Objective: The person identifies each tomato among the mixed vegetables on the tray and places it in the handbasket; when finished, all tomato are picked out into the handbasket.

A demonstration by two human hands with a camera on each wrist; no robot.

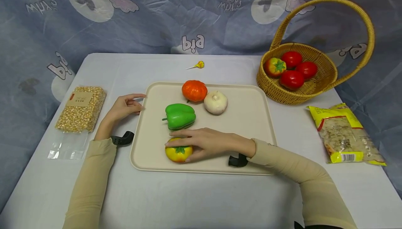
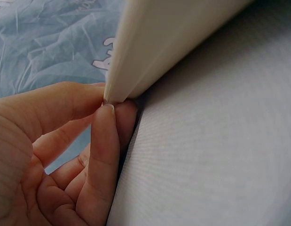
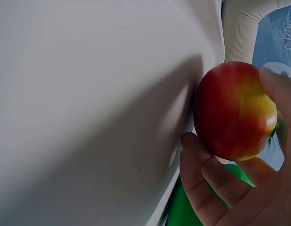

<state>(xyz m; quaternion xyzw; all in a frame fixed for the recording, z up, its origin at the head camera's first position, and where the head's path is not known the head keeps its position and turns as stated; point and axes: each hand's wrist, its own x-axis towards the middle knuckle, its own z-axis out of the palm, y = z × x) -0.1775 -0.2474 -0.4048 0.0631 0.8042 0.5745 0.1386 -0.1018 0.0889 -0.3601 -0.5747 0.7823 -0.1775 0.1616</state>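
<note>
My left hand (image 1: 124, 107) is at the left rim of a beige tray (image 1: 248, 124). In the left wrist view, its thumb and fingertips pinch the tray's edge (image 2: 154, 42). Over the tray's front part, my right hand (image 1: 207, 142) grips a yellow-and-red tomato (image 1: 177, 154) with a green leafy top. Thumb and fingers lie around the tomato's red side (image 3: 225, 108) in the right wrist view. Just behind that hand lies a green bell pepper (image 1: 180, 116). Farther back on the tray, an orange pumpkin (image 1: 194, 90) sits beside a white garlic bulb (image 1: 215, 102).
A wicker basket (image 1: 277, 94) with a tall handle holds several red tomatoes (image 1: 292, 79) at the back right. A yellow food bag (image 1: 347, 135) lies in front of it. Corn kernels in a clear bag (image 1: 83, 108) lie left. Behind the tray is a yellow lollipop (image 1: 199, 64).
</note>
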